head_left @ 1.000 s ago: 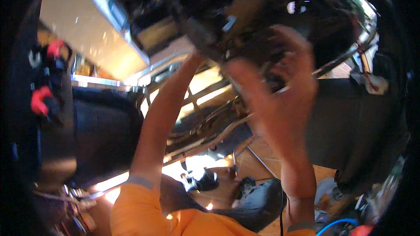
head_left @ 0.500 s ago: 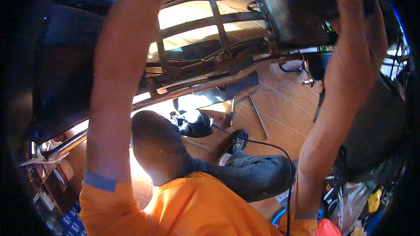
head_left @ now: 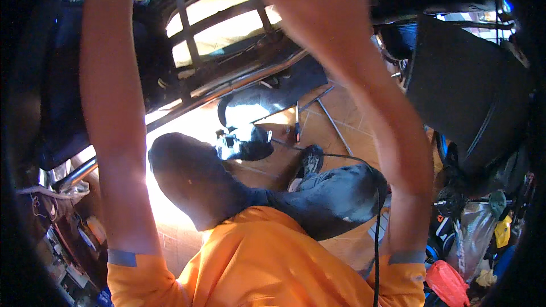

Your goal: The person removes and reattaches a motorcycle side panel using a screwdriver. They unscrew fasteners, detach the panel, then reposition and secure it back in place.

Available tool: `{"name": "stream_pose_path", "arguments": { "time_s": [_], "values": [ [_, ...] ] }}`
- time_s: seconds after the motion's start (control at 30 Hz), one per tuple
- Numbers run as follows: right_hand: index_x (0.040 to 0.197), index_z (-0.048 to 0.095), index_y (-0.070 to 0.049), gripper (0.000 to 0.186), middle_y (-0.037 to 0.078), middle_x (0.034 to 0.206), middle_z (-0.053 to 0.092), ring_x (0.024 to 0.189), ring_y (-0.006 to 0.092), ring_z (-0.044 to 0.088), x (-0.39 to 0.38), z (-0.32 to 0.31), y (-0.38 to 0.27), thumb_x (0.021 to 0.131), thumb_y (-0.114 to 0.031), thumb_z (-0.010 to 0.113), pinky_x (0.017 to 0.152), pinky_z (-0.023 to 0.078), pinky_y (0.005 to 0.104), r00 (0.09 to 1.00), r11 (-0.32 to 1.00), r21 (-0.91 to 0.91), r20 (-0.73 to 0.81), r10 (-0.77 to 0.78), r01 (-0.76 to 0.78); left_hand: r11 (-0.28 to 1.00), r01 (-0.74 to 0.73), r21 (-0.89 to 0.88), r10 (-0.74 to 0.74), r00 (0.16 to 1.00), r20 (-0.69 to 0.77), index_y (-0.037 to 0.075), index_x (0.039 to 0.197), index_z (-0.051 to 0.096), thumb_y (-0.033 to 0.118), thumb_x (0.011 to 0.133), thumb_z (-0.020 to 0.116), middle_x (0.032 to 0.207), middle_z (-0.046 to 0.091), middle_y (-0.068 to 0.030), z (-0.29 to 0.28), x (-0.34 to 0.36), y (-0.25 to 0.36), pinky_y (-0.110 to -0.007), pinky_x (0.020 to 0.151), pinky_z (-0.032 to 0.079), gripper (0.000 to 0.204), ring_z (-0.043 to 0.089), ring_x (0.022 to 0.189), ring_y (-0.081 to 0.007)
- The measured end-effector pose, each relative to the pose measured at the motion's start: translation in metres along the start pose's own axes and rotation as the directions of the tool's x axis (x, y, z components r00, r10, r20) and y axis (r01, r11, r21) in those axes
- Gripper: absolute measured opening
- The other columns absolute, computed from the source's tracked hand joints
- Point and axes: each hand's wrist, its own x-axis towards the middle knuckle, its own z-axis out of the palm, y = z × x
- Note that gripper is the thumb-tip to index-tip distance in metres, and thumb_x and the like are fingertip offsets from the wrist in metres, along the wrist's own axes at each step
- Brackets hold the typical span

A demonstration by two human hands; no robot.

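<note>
My left arm (head_left: 116, 113) reaches up past the top edge, and its hand is out of the picture. My right hand (head_left: 321, 5) is raised at the top centre, over a dark metal frame (head_left: 242, 87) with flat crossbars. Motion smears this hand and its fingers run out of the picture, so whether they hold or touch anything is hidden. A thick, dark padded-looking part (head_left: 65, 91) stands to the left, beside my left arm.
On the tiled floor lie a screwdriver (head_left: 297, 128), a thin metal rod (head_left: 335, 127) and a black object (head_left: 253, 143). A black cable (head_left: 367, 162) crosses my bent leg (head_left: 330, 204). A large dark panel (head_left: 455, 85) stands right, above a red bag (head_left: 446, 282) and other clutter.
My right hand has moved left, from the dark part at upper right to the top centre. My left arm has shifted left. The view has turned, so the frame sits further left.
</note>
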Motion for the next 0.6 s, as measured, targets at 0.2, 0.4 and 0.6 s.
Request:
{"name": "stream_pose_path", "arguments": {
  "time_s": [0.2, 0.4, 0.6],
  "values": [
    [0.090, 0.059, -0.010, 0.021, 0.010, 0.071, 0.066, 0.063, 0.0331, 0.067, -0.016, 0.031, 0.010, 0.093, -0.026, 0.073, 0.053, 0.049, 0.0450, 0.980, 0.963, -0.225, -0.098, -0.174, 0.148, 0.968, 0.249, -0.039, -0.244, 0.965, 0.093, 0.001, 0.153, 0.042, 0.026, 0.096, 0.075, 0.137, 0.061, -0.0209, -0.010, -0.033, -0.027, -0.043, 0.087, 0.056, 0.071, 0.065, 0.115, -0.0290],
    [0.087, 0.057, -0.012, 0.022, 0.009, 0.067, 0.062, 0.063, 0.0336, 0.066, -0.028, 0.049, 0.006, 0.090, -0.026, 0.074, 0.055, 0.050, 0.0445, 0.984, 0.951, -0.272, -0.053, -0.170, 0.149, 0.969, 0.171, 0.180, -0.186, 0.980, 0.070, 0.013, 0.160, 0.035, 0.034, 0.094, 0.075, 0.153, 0.047, -0.0168, -0.015, -0.060, -0.047, -0.037, 0.101, 0.052, 0.081, 0.059, 0.126, -0.0256],
    [0.090, 0.060, -0.013, 0.017, 0.006, 0.067, 0.061, 0.063, 0.0289, 0.066, -0.044, 0.069, 0.017, 0.088, -0.022, 0.074, 0.058, 0.050, 0.0433, 0.975, 0.926, -0.311, 0.005, -0.224, 0.215, 0.962, 0.270, 0.032, -0.272, 0.956, 0.107, 0.021, 0.161, 0.028, 0.024, 0.091, 0.079, 0.154, 0.046, -0.0221, -0.011, -0.080, -0.057, -0.042, 0.098, 0.056, 0.086, 0.060, 0.129, -0.0365]
  ]
}}
